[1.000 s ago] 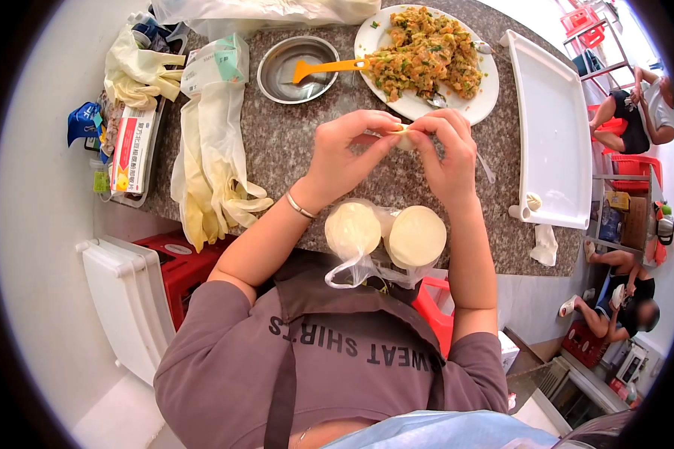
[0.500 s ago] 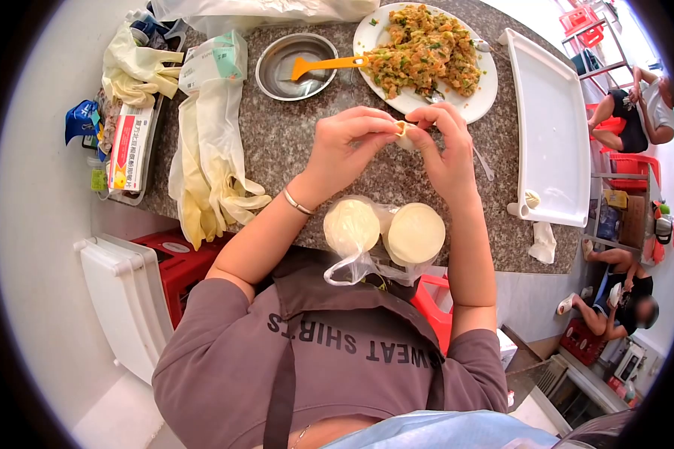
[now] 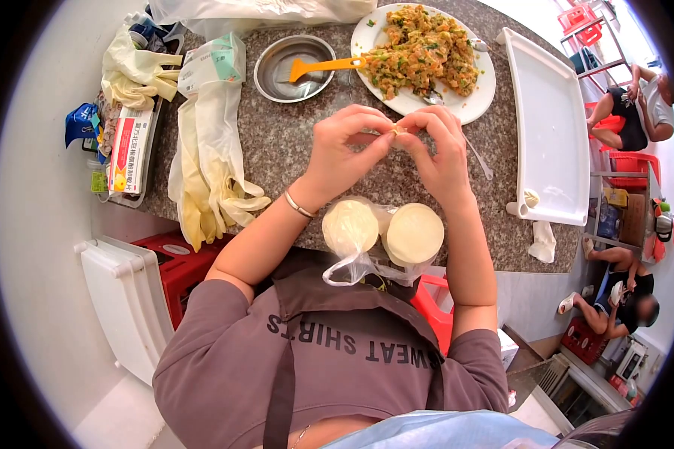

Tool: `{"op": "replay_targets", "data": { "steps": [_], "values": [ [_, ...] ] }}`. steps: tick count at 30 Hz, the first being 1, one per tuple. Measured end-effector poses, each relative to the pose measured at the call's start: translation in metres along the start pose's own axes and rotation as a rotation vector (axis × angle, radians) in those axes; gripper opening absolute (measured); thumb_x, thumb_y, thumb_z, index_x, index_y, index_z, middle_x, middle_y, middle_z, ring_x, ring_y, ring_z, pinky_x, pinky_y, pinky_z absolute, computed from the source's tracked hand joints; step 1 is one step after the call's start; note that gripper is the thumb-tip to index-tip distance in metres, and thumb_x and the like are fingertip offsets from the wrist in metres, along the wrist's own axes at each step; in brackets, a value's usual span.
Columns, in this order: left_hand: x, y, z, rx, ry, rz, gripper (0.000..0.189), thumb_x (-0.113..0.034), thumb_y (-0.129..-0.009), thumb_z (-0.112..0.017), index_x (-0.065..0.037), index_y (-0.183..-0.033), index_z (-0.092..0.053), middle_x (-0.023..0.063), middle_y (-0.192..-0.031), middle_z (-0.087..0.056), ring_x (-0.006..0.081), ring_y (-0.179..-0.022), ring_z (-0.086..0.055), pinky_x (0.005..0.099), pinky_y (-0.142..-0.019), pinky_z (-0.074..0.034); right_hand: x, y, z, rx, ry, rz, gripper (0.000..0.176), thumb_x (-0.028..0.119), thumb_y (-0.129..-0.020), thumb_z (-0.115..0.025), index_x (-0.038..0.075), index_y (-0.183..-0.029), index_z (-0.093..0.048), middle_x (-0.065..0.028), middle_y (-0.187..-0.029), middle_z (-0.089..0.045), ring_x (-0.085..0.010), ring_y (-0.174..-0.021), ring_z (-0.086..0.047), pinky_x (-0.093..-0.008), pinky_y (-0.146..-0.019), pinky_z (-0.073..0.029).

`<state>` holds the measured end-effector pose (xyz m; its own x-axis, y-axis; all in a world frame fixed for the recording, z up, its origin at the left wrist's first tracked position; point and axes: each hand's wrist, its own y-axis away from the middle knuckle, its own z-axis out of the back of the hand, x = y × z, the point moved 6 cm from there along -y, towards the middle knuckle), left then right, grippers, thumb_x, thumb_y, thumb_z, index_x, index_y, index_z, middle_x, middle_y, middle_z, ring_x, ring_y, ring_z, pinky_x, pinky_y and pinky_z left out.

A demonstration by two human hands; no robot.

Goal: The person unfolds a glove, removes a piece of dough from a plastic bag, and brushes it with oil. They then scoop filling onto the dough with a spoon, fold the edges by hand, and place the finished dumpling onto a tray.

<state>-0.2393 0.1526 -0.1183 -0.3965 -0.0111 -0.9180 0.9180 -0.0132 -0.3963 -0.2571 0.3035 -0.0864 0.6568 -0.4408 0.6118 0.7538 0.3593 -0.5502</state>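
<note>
My left hand (image 3: 350, 142) and my right hand (image 3: 436, 144) meet in front of the plate, both with fingers pinched on a small folded dough wrapper (image 3: 398, 130), mostly hidden by the fingertips. Just beyond them lies a white plate (image 3: 473, 109) heaped with chopped filling (image 3: 427, 52), a spoon at its edge. Left of it, an orange spatula (image 3: 322, 67) rests across a metal bowl (image 3: 259, 78). Two stacks of round wrappers, one on the left (image 3: 350, 225) and one on the right (image 3: 414, 233), sit in plastic between my forearms.
A white tray (image 3: 550, 142) on the right holds one small dumpling (image 3: 531, 198), with a crumpled tissue (image 3: 542, 242) below. Gloves (image 3: 206, 157) and a medicine box (image 3: 129, 150) lie left. Two people (image 3: 655, 108) sit at far right, beyond the counter.
My hands have drawn closer together and my fingertips now cover more of the wrapper, which showed more openly before.
</note>
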Motion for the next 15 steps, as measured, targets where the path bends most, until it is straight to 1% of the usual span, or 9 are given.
{"op": "replay_targets", "data": {
  "steps": [2, 4, 5, 7, 8, 10, 11, 13, 15],
  "values": [
    [0.001, 0.0, 0.002, -0.026, 0.006, 0.005, 0.011, 0.005, -0.08, -0.069, 0.002, -0.091, -0.07, 0.0113, -0.098, -0.066, 0.0154, -0.087, -0.068, 0.0264, -0.072, -0.062, 0.001, 0.0, -0.001, 0.033, -0.009, 0.004, 0.007, 0.008, -0.082, -0.067, 0.005, -0.084, -0.062, -0.0068, -0.084, -0.061, -0.0266, -0.086, -0.058, -0.0375, -0.085, -0.041],
    [0.003, 0.002, -0.001, 0.04, -0.001, 0.03, 0.015, 0.004, -0.082, -0.068, 0.001, -0.097, -0.066, 0.01, -0.102, -0.065, 0.0153, -0.092, -0.066, 0.0291, -0.078, -0.061, -0.006, 0.002, -0.003, 0.02, -0.036, -0.031, 0.006, 0.008, -0.082, -0.067, 0.005, -0.084, -0.062, -0.0071, -0.084, -0.061, -0.0267, -0.085, -0.058, -0.0374, -0.084, -0.041],
    [0.004, 0.002, -0.004, 0.041, 0.0, 0.031, 0.015, 0.004, -0.082, -0.068, 0.001, -0.097, -0.066, 0.01, -0.102, -0.065, 0.0153, -0.092, -0.066, 0.0291, -0.078, -0.061, -0.01, 0.003, -0.004, 0.007, -0.062, -0.066, 0.006, 0.007, -0.082, -0.067, 0.005, -0.084, -0.061, -0.0075, -0.084, -0.061, -0.0267, -0.084, -0.058, -0.0373, -0.084, -0.041],
    [0.015, 0.004, -0.007, -0.045, 0.376, 0.168, 0.018, 0.0, -0.088, -0.065, -0.002, -0.105, -0.058, 0.0081, -0.107, -0.063, 0.0154, -0.099, -0.064, 0.033, -0.086, -0.058, -0.012, 0.005, -0.005, -0.019, -0.116, -0.103, 0.006, 0.007, -0.083, -0.066, 0.004, -0.084, -0.061, -0.0079, -0.083, -0.062, -0.0269, -0.083, -0.058, -0.0369, -0.084, -0.042],
    [0.018, 0.005, -0.006, -0.045, 0.376, 0.167, 0.018, 0.0, -0.088, -0.065, -0.002, -0.105, -0.058, 0.0081, -0.107, -0.063, 0.0154, -0.099, -0.064, 0.033, -0.086, -0.058, -0.013, 0.006, -0.005, -0.046, -0.17, -0.139, 0.005, 0.006, -0.084, -0.066, 0.004, -0.084, -0.061, -0.0083, -0.082, -0.062, -0.0272, -0.081, -0.058, -0.0366, -0.083, -0.042],
    [0.041, 0.013, -0.017, 0.063, 0.793, 0.545, 0.02, -0.008, -0.094, -0.061, -0.01, -0.113, -0.056, 0.008, -0.114, -0.063, 0.0181, -0.11, -0.061, 0.0411, -0.095, -0.054, -0.014, 0.007, -0.008, -0.058, -0.188, -0.154, 0.005, 0.006, -0.085, -0.065, 0.003, -0.085, -0.061, -0.0088, -0.082, -0.062, -0.0266, -0.08, -0.058, -0.0356, -0.082, -0.043],
    [0.043, 0.014, -0.017, 0.062, 0.794, 0.546, 0.02, -0.008, -0.094, -0.061, -0.01, -0.113, -0.056, 0.008, -0.114, -0.063, 0.0181, -0.11, -0.061, 0.0411, -0.095, -0.054, -0.015, 0.008, -0.008, -0.07, -0.208, -0.168, 0.005, 0.006, -0.085, -0.065, 0.002, -0.085, -0.061, -0.0092, -0.082, -0.062, -0.026, -0.079, -0.058, -0.0347, -0.08, -0.043],
    [0.044, 0.014, -0.02, 0.087, 0.956, 0.551, 0.015, -0.014, -0.097, -0.059, -0.011, -0.111, -0.058, 0.007, -0.116, -0.063, 0.0193, -0.109, -0.062, 0.0412, -0.093, -0.055, -0.016, 0.01, -0.011, -0.068, -0.273, -0.216, 0.006, 0.006, -0.086, -0.065, 0.001, -0.086, -0.061, -0.0091, -0.082, -0.062, -0.0248, -0.078, -0.058, -0.0338, -0.079, -0.044],
    [0.047, 0.014, -0.02, 0.086, 0.975, 0.553, 0.014, -0.013, -0.097, -0.059, -0.01, -0.111, -0.059, 0.0066, -0.114, -0.064, 0.0188, -0.107, -0.063, 0.0412, -0.092, -0.055, -0.019, 0.012, -0.014, -0.066, -0.339, -0.263, 0.006, 0.006, -0.086, -0.065, 0.001, -0.086, -0.061, -0.0089, -0.082, -0.062, -0.0237, -0.078, -0.058, -0.0329, -0.077, -0.045]
  ]
}}
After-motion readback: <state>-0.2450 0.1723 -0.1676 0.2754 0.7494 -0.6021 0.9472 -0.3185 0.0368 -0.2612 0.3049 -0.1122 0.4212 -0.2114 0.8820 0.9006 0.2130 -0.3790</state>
